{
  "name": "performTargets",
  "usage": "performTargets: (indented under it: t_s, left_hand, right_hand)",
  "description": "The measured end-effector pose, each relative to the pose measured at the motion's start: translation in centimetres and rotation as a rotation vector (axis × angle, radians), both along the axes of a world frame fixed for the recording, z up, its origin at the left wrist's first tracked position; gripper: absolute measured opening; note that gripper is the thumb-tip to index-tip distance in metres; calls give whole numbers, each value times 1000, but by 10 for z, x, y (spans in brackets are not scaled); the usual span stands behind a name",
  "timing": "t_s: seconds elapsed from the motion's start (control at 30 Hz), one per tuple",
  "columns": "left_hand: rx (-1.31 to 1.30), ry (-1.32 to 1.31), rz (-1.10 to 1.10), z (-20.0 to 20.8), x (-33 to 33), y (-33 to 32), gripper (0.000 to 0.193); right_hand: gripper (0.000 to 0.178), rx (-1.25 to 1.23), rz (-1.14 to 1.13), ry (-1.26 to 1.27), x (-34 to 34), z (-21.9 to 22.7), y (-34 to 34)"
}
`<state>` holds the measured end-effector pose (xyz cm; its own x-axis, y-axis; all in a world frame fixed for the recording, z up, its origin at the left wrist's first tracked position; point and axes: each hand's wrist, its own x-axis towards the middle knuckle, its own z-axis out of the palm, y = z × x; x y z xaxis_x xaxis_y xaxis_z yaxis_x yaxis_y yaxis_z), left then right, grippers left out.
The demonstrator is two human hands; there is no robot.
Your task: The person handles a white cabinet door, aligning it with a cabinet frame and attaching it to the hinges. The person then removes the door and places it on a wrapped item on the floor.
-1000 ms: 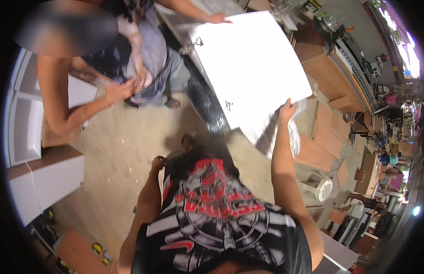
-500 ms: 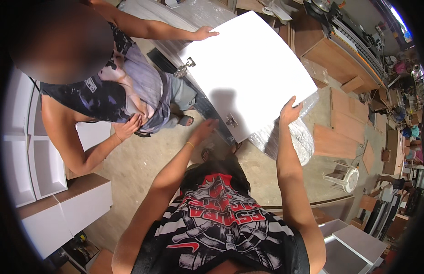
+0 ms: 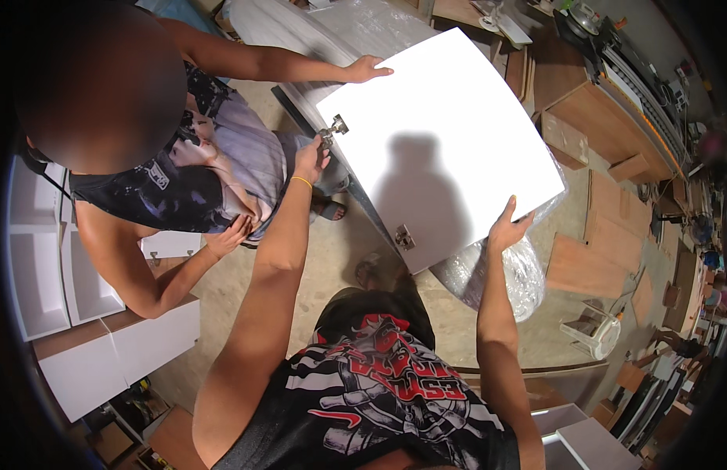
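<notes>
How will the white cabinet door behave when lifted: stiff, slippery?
The white cabinet door is probably stiff: it shows no clear sag between the right hand and the co-worker's hand. Its smooth-looking face may be slippery. The metal hinges jutting at one edge could snag.

Red lettering point(image 3: 411, 384) on black shirt point(image 3: 261, 435); pale print point(image 3: 157, 176), co-worker's top point(image 3: 250, 160).

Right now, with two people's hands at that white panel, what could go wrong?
The white panel might tip or slip if the wearer's right hand, at one edge, or the co-worker's hand, at the opposite edge, lost contact. The left hand is right at the upper hinge, so a finger could get pinched if that metal hardware folded.
</notes>
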<state>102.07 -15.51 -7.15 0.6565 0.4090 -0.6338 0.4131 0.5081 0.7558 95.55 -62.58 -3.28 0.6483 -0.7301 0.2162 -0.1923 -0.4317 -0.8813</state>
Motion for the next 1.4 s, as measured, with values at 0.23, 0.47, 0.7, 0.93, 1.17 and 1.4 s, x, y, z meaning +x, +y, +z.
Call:
performTargets:
  t_s: [0.23,0.47,0.7,0.93,1.17,1.4]
  left_hand:
    - [390,114,2,-2,6,8,39]
    - [1054,220,-14,61,4,-38,59]
    - [1226,-54,12,59,-15,-55,56]
    - [1201,-107,41,50,-4,-69,56]
    - [798,-359,-206,34,-44,-33,91]
    - [887,-23,-698,-115,-243,-31,70]
  right_hand:
    - [78,38,34,-32,-3,-6,-1]
    - [80,26,37,5,-11,1,1]
    - [82,-41,64,26,-20,-3,3]
    - [83,-53,77,63,-17,5,7]
    - [89,-64,52,85,-16,1,7]
    - [95,-95,71,114,-14,0,9]
